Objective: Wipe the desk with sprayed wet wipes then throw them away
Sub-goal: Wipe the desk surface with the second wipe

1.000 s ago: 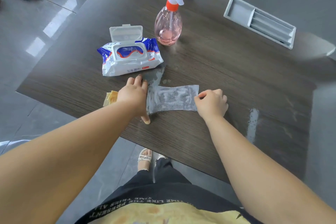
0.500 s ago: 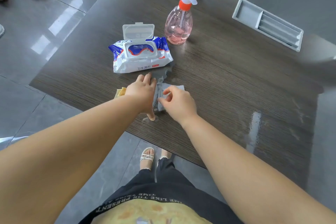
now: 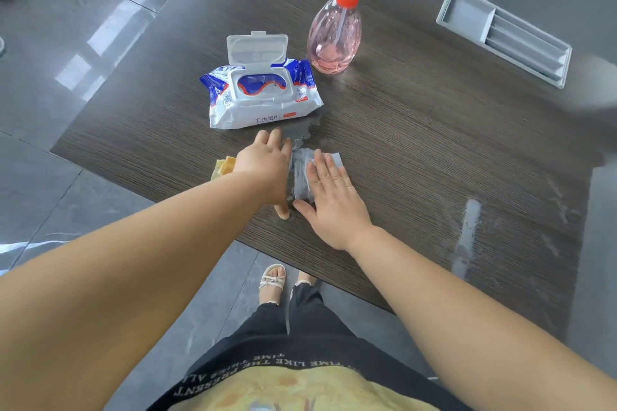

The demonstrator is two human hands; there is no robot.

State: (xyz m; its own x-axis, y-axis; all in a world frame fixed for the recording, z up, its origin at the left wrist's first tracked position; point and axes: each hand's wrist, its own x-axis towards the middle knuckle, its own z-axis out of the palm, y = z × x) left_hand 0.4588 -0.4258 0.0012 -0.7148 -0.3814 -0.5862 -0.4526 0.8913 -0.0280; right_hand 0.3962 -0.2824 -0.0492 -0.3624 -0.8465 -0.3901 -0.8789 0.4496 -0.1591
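A folded wet wipe (image 3: 300, 177) lies flat on the dark wood-grain desk (image 3: 434, 143), just left of the frame's centre and near the desk's lower edge. It is a thin, pale grey-white sheet, damp enough that the dark grain shows through it, doubled into a narrow upright rectangle with soft creases. Its upper corner pokes out past the fingertips.

The right hand (image 3: 332, 190) rests palm down on the wipe, fingers straight and close together, covering its right half. The left hand (image 3: 263, 167) lies just beside the wipe's left edge, fingers straight and pointing up the frame, thumb stretched down towards the desk's edge; it holds nothing, and whether it touches the wipe cannot be told.

Above the hands a small wet patch (image 3: 302, 133) shines on the wood. Above that sits a blue-and-white wet wipes pack (image 3: 263, 103) with its white flip lid standing open, and to its right a pink spray bottle (image 3: 334, 37) with an orange collar. A yellow cloth (image 3: 223, 167) peeks out from under the left wrist. A wet streak (image 3: 467, 237) glistens at lower right, and a grey cable tray (image 3: 504, 33) is set into the desk at upper right.
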